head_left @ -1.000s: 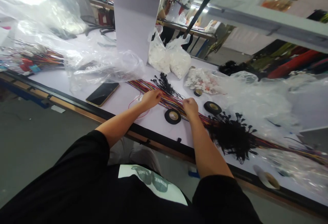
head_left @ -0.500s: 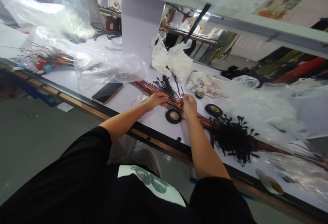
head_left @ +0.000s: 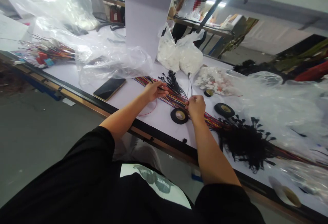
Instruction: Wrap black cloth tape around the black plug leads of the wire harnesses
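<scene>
My right hand point(head_left: 196, 108) is closed, fingertips pinching a thin black cable point(head_left: 191, 89) that sticks up with a small connector at its tip. To its left, my left hand point(head_left: 154, 91) has its fingers drawn together around something dark and thin that I cannot make out. Both hands are over a long bundle of coloured wires point(head_left: 172, 98) lying across the table. Black connector leads point(head_left: 174, 80) lie just behind the bundle, between the hands. A roll of black tape point(head_left: 179, 116) lies in front, near my right hand. A thin red wire point(head_left: 150, 113) loops below my left hand.
A phone point(head_left: 109, 89) lies to the left near the table edge. More black tape point(head_left: 224, 110) and a heap of black connectors point(head_left: 246, 142) are at the right. Plastic bags of white parts point(head_left: 179, 55) stand behind. A cardboard-cored roll point(head_left: 288, 196) sits near the front right edge.
My left hand has moved away from my right, widening the gap between them. The black cable still stands up from my right hand. The camera view has shifted slightly.
</scene>
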A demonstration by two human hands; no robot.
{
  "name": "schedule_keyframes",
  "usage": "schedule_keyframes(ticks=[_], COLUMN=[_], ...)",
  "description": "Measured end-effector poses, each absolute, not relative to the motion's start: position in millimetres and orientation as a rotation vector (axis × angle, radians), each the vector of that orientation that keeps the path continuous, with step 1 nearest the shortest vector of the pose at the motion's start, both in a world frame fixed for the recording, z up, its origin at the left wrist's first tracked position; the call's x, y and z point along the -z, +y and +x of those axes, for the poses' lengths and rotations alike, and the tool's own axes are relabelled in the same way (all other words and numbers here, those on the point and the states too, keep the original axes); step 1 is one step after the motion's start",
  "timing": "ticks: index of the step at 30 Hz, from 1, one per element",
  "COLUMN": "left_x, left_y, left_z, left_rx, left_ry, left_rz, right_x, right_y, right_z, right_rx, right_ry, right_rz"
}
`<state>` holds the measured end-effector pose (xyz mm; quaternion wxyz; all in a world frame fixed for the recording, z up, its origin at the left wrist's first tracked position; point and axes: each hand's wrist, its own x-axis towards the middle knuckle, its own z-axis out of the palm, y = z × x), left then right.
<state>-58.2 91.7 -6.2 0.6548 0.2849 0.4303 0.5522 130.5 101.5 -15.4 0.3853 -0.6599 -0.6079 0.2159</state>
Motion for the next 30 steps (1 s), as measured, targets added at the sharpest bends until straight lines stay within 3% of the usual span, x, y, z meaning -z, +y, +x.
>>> schedule_keyframes(ticks=[5,10,14,19,26,30], left_x=[6.7,0.9,-6.5,-8.0,-6.4,-7.8], left_y=[96.3,92.8,83.1,74.2,76.2,69.2], left_z=[-67.0,-76.8,-63.2,-41.3,-48.5,-41.1], left_rx=[-1.032,-0.848,-1.108,-1.293,-1.306,-1.068], left_ry=[1.265,1.754,1.359,0.757,0.633,0.718], left_rz=[1.016,1.469,1.4,0.885,0.838,0.951], right_x=[2.3,-1.1,4.4,16.5,7.5,-8.7], right_y=[94.5,82.7,75.0,63.3,66.7,71.0], right_z=[118.5,105.9,99.6,88.3,102.7,117.4], right_rx=[-1.077,-1.223,-1.214,-1.239,-1.178,-1.05], right_ry=[-1.182,-1.216,-1.333,-1.65,-1.907,-1.626], right_rz=[-1.467,-1.319,-1.22,-1.035,-1.12,-1.164])
